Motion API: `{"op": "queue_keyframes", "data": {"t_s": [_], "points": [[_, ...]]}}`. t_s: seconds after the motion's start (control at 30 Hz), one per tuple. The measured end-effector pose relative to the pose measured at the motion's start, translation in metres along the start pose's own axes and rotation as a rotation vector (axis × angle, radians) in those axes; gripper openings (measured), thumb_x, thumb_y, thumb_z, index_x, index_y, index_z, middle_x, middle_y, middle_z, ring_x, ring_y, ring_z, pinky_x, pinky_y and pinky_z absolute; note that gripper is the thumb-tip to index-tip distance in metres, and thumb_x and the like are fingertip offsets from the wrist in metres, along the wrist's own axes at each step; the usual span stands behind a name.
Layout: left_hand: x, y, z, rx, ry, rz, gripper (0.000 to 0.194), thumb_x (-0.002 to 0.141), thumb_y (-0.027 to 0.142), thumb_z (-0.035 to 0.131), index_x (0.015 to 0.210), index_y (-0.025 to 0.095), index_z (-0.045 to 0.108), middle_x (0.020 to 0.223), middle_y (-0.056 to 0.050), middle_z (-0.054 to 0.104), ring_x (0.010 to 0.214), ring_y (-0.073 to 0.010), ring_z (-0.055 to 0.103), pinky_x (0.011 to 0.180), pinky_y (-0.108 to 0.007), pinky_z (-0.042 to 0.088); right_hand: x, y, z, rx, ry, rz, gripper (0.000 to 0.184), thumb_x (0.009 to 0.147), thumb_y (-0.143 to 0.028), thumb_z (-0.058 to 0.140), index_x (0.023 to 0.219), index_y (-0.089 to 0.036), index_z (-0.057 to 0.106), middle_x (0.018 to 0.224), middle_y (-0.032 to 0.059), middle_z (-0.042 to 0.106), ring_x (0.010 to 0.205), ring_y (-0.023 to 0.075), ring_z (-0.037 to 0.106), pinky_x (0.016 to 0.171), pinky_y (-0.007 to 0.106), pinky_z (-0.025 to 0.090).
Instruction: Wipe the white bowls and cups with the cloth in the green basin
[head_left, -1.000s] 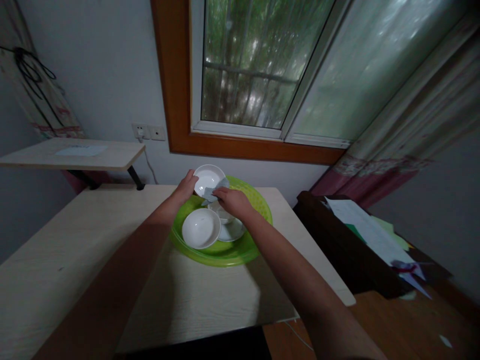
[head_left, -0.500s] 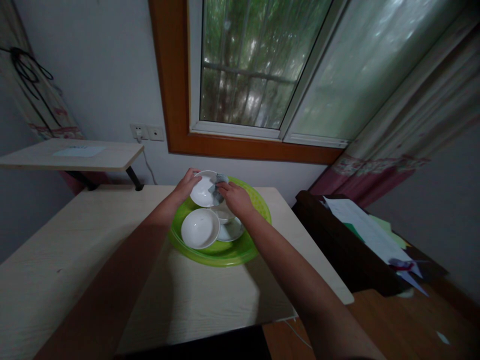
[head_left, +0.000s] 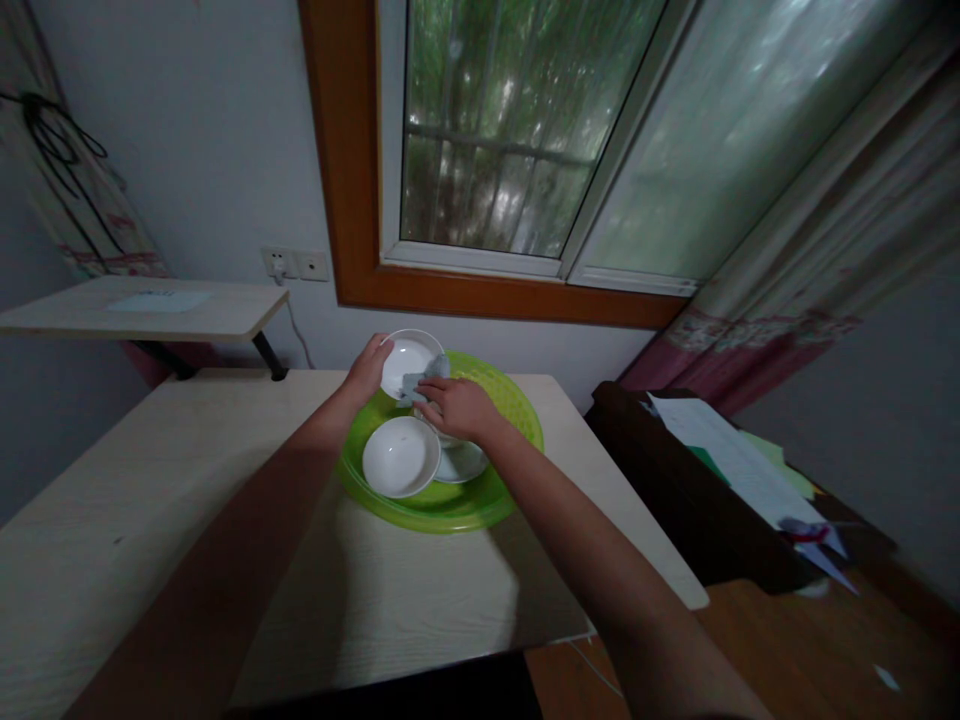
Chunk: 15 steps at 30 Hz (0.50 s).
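White bowl [head_left: 407, 356] in left hand [head_left: 367, 369], cloth [head_left: 410, 387] against it in right hand [head_left: 459, 405], both pinched.

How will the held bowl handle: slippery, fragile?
The bowl looks glossy, so it may slip in the left hand. Its china-like look suggests it's stiff and breakable. Held at one side, it might twist if the cloth presses the other.
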<state>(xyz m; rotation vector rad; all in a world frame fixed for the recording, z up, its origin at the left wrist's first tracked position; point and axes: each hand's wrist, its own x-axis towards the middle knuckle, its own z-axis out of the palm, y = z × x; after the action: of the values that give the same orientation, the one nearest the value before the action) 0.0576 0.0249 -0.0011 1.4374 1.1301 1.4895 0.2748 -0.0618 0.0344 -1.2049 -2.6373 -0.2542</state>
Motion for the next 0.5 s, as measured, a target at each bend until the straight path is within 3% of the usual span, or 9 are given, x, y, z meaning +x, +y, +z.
{"op": "queue_keyframes", "data": {"t_s": [0.17,0.3,0.5], "points": [[-0.004,0.0042,0.0015,0.012,0.001,-0.035,0.032,0.09,0.055,0.057,0.102,0.026,0.063,0.099,-0.007,0.068,0.104,-0.0283,0.063,0.094,-0.042,0.052,0.0017,-0.0034,-0.0027,-0.02,0.052,-0.089,0.051,0.113,-0.045,0.035,0.123,-0.02,0.078,0.126,0.0085,0.078,0.115,0.0296,0.06,0.1,0.046,0.042],[-0.0054,0.0026,0.0025,0.036,-0.022,-0.074,0.036,0.09,0.058,0.056,0.108,0.027,0.062,0.102,-0.008,0.069,0.107,-0.0296,0.063,0.094,-0.043,0.052,0.002,-0.0055,0.0001,0.002,0.062,-0.125,0.048,0.113,-0.046,0.038,0.13,-0.021,0.075,0.131,0.0085,0.076,0.119,0.0311,0.054,0.103,0.049,0.038],[-0.0081,0.0045,0.003,0.04,-0.068,-0.081,0.039,0.088,0.056,0.059,0.111,0.024,0.059,0.106,-0.009,0.067,0.104,-0.0289,0.064,0.096,-0.044,0.051,0.0041,-0.009,0.0061,0.014,0.052,-0.181,0.053,0.112,-0.051,0.037,0.14,-0.02,0.069,0.143,0.0094,0.07,0.14,0.0325,0.046,0.116,0.052,0.032]]}}
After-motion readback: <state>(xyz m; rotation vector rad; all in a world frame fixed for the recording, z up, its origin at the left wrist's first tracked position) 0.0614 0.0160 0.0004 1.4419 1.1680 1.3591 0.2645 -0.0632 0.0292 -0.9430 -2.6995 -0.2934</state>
